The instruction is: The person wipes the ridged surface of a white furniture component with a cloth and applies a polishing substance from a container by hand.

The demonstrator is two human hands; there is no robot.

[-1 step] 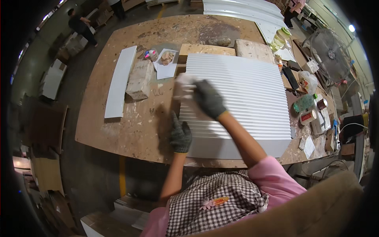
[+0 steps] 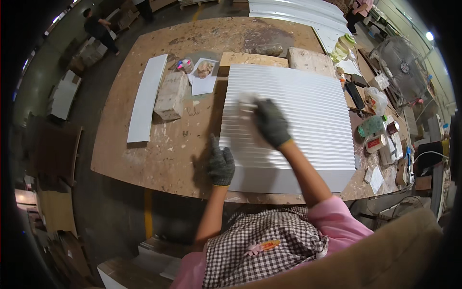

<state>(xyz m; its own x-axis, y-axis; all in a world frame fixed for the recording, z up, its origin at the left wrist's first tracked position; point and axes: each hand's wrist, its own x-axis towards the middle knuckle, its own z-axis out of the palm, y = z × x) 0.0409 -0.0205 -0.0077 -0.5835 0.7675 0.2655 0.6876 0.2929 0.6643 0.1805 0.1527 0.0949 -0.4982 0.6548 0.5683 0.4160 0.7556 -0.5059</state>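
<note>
A white panel with many parallel ridges (image 2: 308,115) lies on the worn wooden table in front of me. My right hand (image 2: 273,124), in a dark grey knit glove, is closed on a whitish, cloth-like piece (image 2: 248,99) smeared by motion, over the panel's left part. My left hand (image 2: 221,166), gloved alike, grips the panel's left edge near its front corner. One finger runs along the outer side, and the thumb seems to be on top.
Left of the panel are a stained block (image 2: 171,96), a long white board (image 2: 147,98) and white paper (image 2: 204,84) with a crumpled brown lump. More blocks stand behind the panel. At right are a bottle (image 2: 342,46), cups (image 2: 375,143) and a fan (image 2: 402,67). People stand in the background.
My right hand has moved a little right and nearer me across the ridges, with the whitish piece in it. The left hand has stayed at the panel's edge.
</note>
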